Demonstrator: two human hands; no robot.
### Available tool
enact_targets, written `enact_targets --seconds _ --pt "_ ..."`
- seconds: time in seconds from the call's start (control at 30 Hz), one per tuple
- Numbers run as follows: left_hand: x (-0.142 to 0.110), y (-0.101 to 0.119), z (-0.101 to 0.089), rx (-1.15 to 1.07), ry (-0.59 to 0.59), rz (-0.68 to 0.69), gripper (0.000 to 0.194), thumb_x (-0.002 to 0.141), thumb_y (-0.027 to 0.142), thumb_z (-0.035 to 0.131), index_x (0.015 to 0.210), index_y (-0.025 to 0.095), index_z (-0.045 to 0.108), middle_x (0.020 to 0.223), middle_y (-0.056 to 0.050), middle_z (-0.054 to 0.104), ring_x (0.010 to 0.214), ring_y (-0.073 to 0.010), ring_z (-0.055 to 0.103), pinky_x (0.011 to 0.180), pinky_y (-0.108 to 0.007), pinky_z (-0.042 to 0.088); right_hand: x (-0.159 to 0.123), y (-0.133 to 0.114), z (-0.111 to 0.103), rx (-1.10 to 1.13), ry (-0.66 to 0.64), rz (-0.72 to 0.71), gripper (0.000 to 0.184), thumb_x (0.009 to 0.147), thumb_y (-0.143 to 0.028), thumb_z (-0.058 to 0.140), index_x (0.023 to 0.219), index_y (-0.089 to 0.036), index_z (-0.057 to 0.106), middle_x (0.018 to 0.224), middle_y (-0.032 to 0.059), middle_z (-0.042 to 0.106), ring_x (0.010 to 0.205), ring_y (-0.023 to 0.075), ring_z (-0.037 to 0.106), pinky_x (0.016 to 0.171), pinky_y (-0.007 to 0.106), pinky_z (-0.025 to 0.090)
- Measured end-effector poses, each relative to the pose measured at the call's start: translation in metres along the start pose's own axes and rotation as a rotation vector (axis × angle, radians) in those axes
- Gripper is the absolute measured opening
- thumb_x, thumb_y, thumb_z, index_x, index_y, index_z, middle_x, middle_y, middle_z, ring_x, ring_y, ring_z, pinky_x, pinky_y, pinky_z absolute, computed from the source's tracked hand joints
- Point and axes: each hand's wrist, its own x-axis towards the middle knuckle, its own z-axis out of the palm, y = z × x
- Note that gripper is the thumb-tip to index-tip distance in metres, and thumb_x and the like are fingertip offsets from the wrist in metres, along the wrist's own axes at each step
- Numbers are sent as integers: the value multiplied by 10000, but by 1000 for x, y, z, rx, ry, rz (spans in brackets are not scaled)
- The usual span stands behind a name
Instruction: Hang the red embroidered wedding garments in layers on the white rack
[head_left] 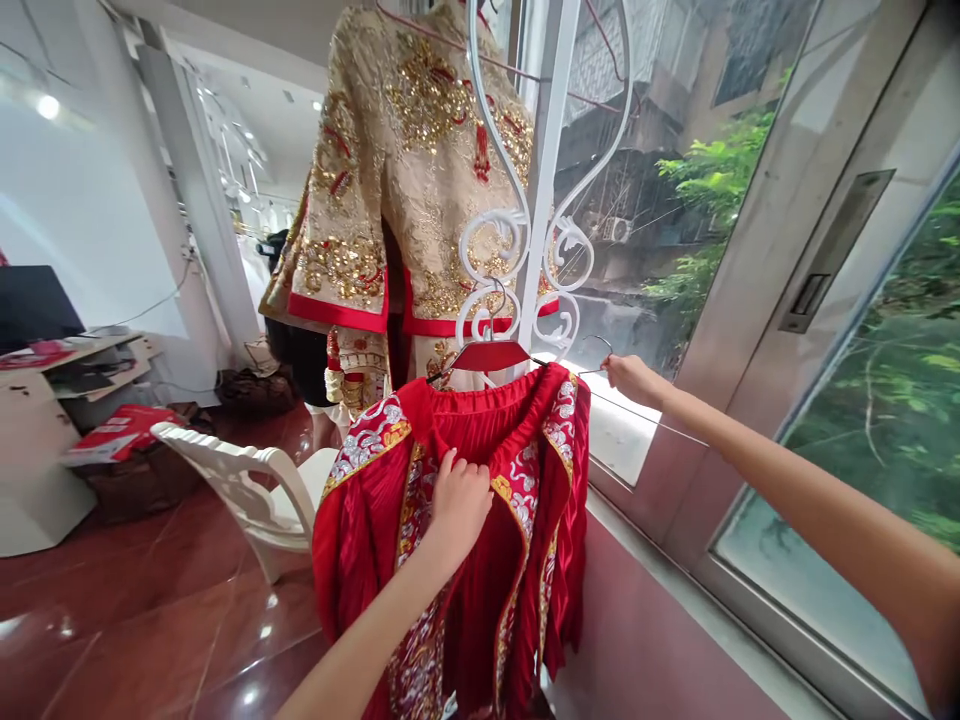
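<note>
A red pleated skirt [360,530] with silver and gold embroidered panels and a gathered waistband hangs in front of me. Its waist is on a red hanger [491,355] with dark clip ends, hooked on a white scrolled metal stand [534,250]. My left hand [461,497] is closed on the skirt's front, just below the waistband. Out to the right, beside the window, my right hand [636,380] pinches a thin wire hanger [598,345] near its hook. Behind the skirt hangs a gold sequined jacket [435,170] with red trim.
A white chair [247,480] stands at the left on the red tiled floor [150,600]. Beyond it are a white desk [30,460] with a monitor [37,305] and a red box [127,432]. A person [289,350] is partly hidden behind the jacket. A window frame [810,260] borders the right side.
</note>
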Motion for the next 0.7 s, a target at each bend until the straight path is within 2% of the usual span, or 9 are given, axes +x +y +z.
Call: enact_targets --seconds 0.07,0.2,0.33,0.4,0.47,0.53,0.6,0.63,0.7 --pt "-12 -8 -6 -51 1 50 130 807 189 503 798 163 630 796 -87 661 854 -242 593 999 -464 296 18 -5 11 13 -50 -30 216 854 -67 379 848 -55 594 738 133 642 597 126 540 598 221 360" --pt "-27 -27 -39 -265 -97 165 193 825 183 472 855 221 659 819 -26 684 831 -191 582 917 -396 343 45 -17 25 49 -124 -54 208 819 -43 404 847 -57 610 830 138 658 670 130 547 622 211 353" --pt "-32 -44 -66 -422 -210 151 248 809 233 485 971 240 674 815 1 691 846 -191 548 791 -310 393 41 -24 21 64 -140 -24 173 849 -183 469 897 -84 603 853 131 652 730 166 556 637 234 350" --pt "-34 -51 -71 -484 -255 137 275 789 231 500 1004 242 671 876 6 691 892 -193 533 779 -286 403 14 -37 17 59 25 67 235 873 -272 447 908 -84 583 831 149 631 748 198 545 647 272 347" --pt "-36 -54 -74 -519 -283 139 291 791 230 502 1033 248 663 925 11 688 924 -194 523 789 -281 407 -33 -66 18 122 392 194 286 904 -299 362 823 -118 569 766 124 605 728 202 523 649 297 343" --pt "-37 -53 -75 -526 -289 138 289 810 241 488 1043 258 659 915 11 688 934 -197 518 797 -289 408 -89 -111 27 272 586 123 340 915 -327 330 683 -166 519 659 74 552 648 179 490 618 295 336" --pt "-38 -50 -78 -523 -293 133 277 826 253 474 1029 260 662 896 10 688 938 -200 512 810 -301 406 -139 -161 43 496 432 -130 357 907 -366 387 609 -189 471 574 22 497 563 145 459 567 273 331" --pt "-38 -48 -80 -522 -294 130 273 830 255 469 1023 258 663 891 8 687 941 -201 509 820 -308 403 -157 -183 52 584 362 -199 311 896 -370 428 654 -187 495 608 18 520 589 142 480 581 265 350" --pt "-38 -45 -83 -519 -297 125 275 833 257 462 1023 246 660 884 7 685 941 -203 503 845 -323 394 -177 -215 68 682 300 -213 267 897 -359 440 699 -190 499 647 15 530 602 138 484 577 258 364"
